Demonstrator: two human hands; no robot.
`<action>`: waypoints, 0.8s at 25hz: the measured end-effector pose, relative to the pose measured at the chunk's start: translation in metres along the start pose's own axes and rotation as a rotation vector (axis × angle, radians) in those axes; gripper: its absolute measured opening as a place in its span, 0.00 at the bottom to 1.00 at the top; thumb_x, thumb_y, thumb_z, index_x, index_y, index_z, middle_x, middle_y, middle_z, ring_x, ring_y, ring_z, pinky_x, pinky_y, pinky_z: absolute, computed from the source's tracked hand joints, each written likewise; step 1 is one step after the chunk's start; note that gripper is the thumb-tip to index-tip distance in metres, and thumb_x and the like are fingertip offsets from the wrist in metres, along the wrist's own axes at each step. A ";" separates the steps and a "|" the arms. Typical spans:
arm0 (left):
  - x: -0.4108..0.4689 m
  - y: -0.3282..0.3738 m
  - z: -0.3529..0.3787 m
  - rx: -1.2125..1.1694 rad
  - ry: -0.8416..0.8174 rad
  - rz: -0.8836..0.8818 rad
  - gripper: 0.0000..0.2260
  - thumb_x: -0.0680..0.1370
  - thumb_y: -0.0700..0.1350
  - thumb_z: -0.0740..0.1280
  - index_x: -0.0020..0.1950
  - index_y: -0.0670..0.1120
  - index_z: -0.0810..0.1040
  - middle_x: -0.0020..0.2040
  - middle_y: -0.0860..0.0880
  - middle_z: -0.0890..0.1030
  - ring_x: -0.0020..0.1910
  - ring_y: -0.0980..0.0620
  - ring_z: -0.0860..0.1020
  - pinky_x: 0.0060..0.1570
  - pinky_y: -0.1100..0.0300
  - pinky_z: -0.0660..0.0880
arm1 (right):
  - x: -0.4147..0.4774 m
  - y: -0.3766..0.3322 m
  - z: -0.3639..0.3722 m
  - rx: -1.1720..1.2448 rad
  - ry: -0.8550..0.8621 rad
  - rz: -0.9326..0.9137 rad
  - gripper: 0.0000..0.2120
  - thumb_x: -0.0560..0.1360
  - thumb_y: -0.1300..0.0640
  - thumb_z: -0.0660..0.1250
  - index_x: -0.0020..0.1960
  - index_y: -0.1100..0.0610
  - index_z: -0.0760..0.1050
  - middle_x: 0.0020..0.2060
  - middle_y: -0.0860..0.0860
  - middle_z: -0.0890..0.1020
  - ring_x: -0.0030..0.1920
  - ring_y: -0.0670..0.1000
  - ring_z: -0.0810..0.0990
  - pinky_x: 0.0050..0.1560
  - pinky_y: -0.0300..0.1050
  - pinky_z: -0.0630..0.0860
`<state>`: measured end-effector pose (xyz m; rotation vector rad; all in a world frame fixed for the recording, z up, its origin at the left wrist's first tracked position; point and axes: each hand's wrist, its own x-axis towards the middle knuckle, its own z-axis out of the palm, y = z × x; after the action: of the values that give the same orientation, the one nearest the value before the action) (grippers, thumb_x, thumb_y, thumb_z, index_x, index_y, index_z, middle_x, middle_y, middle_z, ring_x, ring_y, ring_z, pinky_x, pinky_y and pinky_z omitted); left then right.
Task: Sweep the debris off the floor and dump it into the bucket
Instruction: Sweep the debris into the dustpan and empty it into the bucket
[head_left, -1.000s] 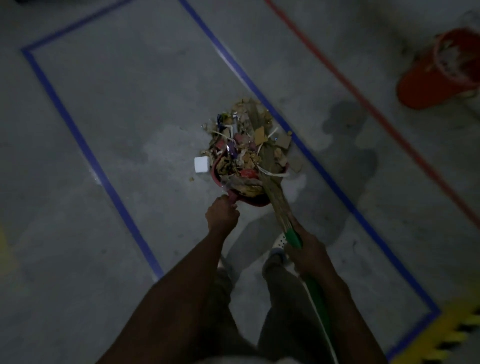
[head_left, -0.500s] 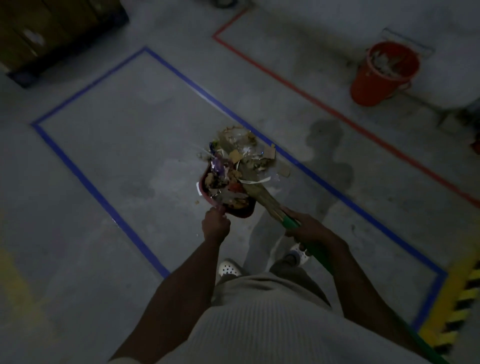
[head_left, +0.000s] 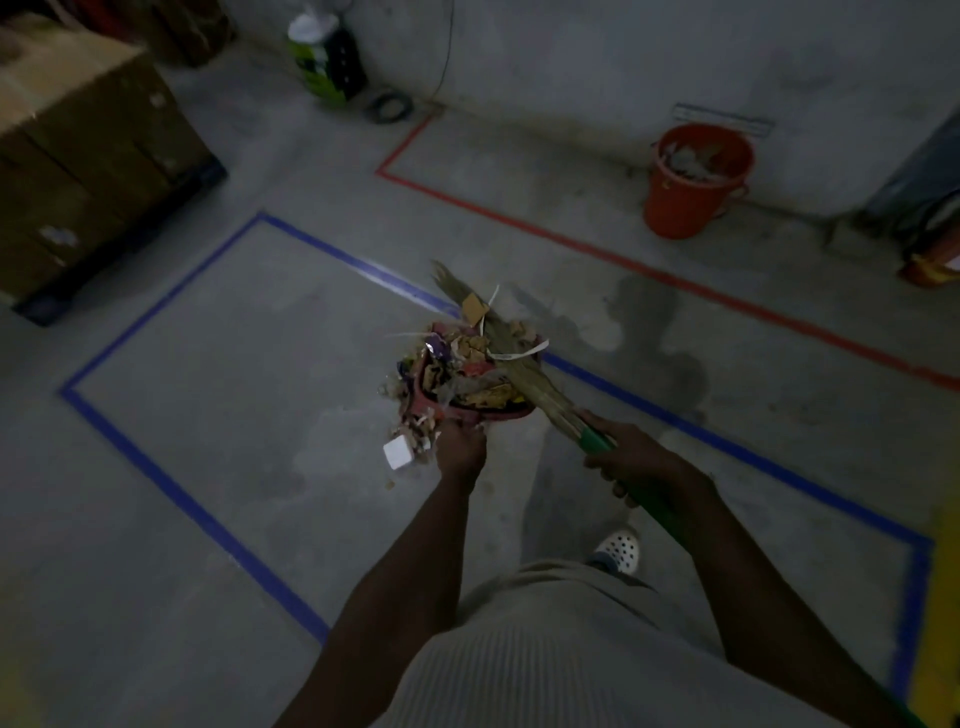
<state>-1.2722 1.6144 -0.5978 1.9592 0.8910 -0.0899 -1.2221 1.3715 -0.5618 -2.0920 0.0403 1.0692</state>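
A red dustpan (head_left: 498, 411) heaped with mixed debris (head_left: 467, 364) hangs above the floor; my left hand (head_left: 460, 449) grips its handle. My right hand (head_left: 631, 460) grips the green handle of a straw broom (head_left: 511, 353), whose bristles lie across the heap. A white block (head_left: 397, 452) and some scraps sit on the floor just left of my left hand. The orange bucket (head_left: 693, 197) stands at the far right by the wall, with rubbish inside it.
Blue tape (head_left: 171, 488) outlines a rectangle on the concrete floor and red tape (head_left: 675, 275) runs beyond it. A large cardboard box on a dark pallet (head_left: 88, 156) stands at far left. A green-and-white bag (head_left: 324, 57) leans against the back wall. My shoe (head_left: 618, 548) shows below.
The view has lifted and moved forward, bringing the bucket, wall and box further into sight. The loaded dustpan and broom have risen off the floor, leaving the white block below.
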 end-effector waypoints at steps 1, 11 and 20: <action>0.003 0.013 0.010 -0.036 -0.017 0.001 0.13 0.81 0.40 0.63 0.58 0.30 0.76 0.51 0.31 0.79 0.52 0.33 0.79 0.50 0.42 0.78 | 0.002 0.003 -0.013 0.023 0.010 0.000 0.37 0.78 0.61 0.67 0.74 0.26 0.58 0.47 0.61 0.81 0.32 0.53 0.78 0.30 0.47 0.76; 0.036 0.172 0.138 -0.103 -0.148 0.125 0.13 0.82 0.43 0.62 0.51 0.32 0.76 0.47 0.29 0.79 0.48 0.30 0.79 0.47 0.39 0.78 | 0.013 0.045 -0.170 0.223 0.202 -0.025 0.37 0.79 0.62 0.67 0.74 0.27 0.59 0.38 0.57 0.79 0.26 0.51 0.74 0.28 0.45 0.71; 0.077 0.292 0.250 0.036 -0.284 0.135 0.14 0.79 0.44 0.65 0.55 0.33 0.77 0.51 0.33 0.81 0.51 0.36 0.81 0.51 0.43 0.79 | 0.034 0.075 -0.268 0.239 0.385 0.012 0.39 0.78 0.58 0.70 0.75 0.26 0.56 0.56 0.49 0.77 0.22 0.48 0.76 0.24 0.42 0.73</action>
<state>-0.9637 1.3772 -0.5525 1.9731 0.5743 -0.3000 -1.0447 1.1555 -0.5388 -2.0480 0.3524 0.6201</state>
